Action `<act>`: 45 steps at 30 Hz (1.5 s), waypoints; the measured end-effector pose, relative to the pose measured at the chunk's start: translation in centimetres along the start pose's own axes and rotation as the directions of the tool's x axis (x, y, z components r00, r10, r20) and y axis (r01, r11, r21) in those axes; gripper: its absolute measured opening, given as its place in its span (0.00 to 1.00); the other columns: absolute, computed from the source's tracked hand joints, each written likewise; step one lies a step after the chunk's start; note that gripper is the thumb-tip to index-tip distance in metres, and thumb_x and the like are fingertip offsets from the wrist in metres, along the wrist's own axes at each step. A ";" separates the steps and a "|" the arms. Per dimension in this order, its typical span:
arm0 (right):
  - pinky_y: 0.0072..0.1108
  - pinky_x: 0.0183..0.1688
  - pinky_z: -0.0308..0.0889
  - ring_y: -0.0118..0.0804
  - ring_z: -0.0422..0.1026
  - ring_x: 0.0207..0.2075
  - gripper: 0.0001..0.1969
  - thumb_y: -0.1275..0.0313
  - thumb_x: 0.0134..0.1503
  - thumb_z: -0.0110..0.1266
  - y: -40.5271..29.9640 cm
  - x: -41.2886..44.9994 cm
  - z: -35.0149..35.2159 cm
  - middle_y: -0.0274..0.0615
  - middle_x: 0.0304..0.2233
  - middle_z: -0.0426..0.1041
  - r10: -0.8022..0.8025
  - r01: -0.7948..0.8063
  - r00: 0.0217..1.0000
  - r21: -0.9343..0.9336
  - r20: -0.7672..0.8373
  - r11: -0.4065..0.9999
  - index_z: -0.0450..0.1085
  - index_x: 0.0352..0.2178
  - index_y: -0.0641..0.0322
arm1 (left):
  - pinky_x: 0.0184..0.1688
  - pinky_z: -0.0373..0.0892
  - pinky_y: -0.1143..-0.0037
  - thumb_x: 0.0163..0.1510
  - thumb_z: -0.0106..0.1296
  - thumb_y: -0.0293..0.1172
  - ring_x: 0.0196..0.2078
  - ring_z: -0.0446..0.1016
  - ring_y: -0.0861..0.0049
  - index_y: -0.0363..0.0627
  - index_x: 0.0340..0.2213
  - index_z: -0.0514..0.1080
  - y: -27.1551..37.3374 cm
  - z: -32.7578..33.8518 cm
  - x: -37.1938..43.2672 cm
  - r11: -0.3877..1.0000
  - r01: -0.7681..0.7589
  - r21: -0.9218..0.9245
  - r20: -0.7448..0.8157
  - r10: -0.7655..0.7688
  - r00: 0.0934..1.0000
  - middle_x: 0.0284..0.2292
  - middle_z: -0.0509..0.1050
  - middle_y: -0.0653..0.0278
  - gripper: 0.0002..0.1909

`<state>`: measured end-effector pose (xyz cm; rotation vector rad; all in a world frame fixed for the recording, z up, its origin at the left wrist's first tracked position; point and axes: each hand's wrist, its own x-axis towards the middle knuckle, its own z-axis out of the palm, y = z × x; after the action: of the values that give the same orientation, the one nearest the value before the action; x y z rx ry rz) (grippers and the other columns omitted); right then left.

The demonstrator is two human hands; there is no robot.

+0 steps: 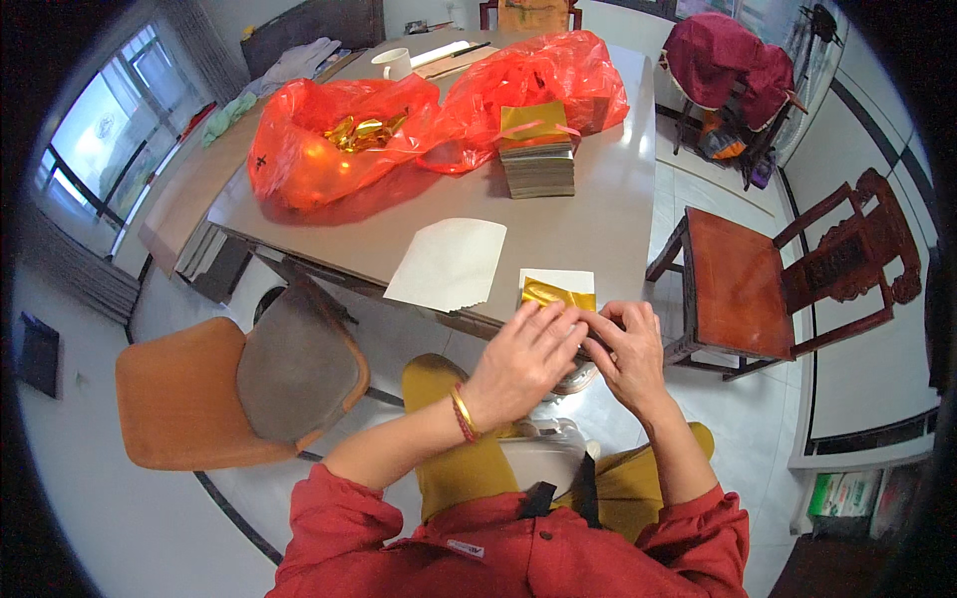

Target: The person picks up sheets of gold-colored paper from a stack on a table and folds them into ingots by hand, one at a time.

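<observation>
At the table's near edge, a gold foil paper sheet (555, 292) lies over a white sheet (561, 275), its near part bent up and covered by my fingers. My left hand (527, 359) is laid across its near edge, fingers outstretched; whether they grip is hidden. From the right, my right hand (632, 351) holds the sheet's near right edge between thumb and fingertips. Left of them lies a larger white paper sheet (448, 265) with a ragged near corner. Farther back stands a thick stack of foil paper (538, 170), gold on top, with a pink strip across it.
A red plastic bag (288, 161) holds shiny gold foil pieces (365, 134); another red bag (576, 63) slumps beside it on the table (336, 239). Behind are a white mug (392, 63) and a dark pen (471, 48). Chairs stand left (179, 396) and right (740, 276).
</observation>
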<state>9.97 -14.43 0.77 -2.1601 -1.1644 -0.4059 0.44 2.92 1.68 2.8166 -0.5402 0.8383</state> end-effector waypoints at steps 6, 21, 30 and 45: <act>0.32 0.44 0.61 0.42 0.65 0.39 0.16 0.73 0.48 0.58 0.5 0.9 -0.5 0.41 0.35 0.68 0.020 -0.022 0.999 0.042 0.048 0.999 0.74 0.41 0.56 | 0.62 0.53 0.59 0.43 0.62 0.45 0.61 0.57 0.60 0.44 0.56 0.62 0.1 1.0 -1.2 0.997 0.071 0.024 0.152 -0.073 0.986 0.58 0.60 0.56 0.40; 0.41 0.62 0.53 0.48 0.64 0.56 0.23 0.81 0.54 0.45 2.9 1.8 -0.5 0.44 0.49 0.70 -0.104 0.089 0.984 0.108 0.146 0.990 0.65 0.53 0.56 | 0.62 0.53 0.57 0.44 0.61 0.46 0.61 0.56 0.60 0.43 0.56 0.62 -0.2 1.0 -1.8 0.997 0.071 0.010 0.141 -0.071 0.987 0.57 0.60 0.57 0.40; 0.37 0.57 0.60 0.50 0.65 0.53 0.17 0.79 0.52 0.50 2.4 1.7 -0.3 0.45 0.49 0.69 -0.034 0.017 0.994 0.162 0.104 0.987 0.71 0.44 0.58 | 0.62 0.53 0.56 0.44 0.61 0.46 0.61 0.57 0.61 0.45 0.57 0.61 0.0 0.9 -1.9 0.997 0.066 -0.027 0.180 -0.060 0.982 0.58 0.60 0.57 0.40; 0.36 0.56 0.61 0.50 0.65 0.52 0.16 0.78 0.52 0.50 2.6 1.9 -0.5 0.46 0.49 0.70 -0.125 0.119 0.988 0.066 0.093 0.991 0.70 0.45 0.64 | 0.63 0.51 0.56 0.44 0.60 0.50 0.63 0.54 0.62 0.52 0.60 0.58 -0.5 1.2 -1.9 0.998 0.038 0.048 0.199 -0.047 0.979 0.61 0.56 0.59 0.43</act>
<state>13.19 -14.65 1.14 -2.0833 -1.3502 -0.3173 -0.21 3.60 -0.40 2.9603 -0.4917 0.5689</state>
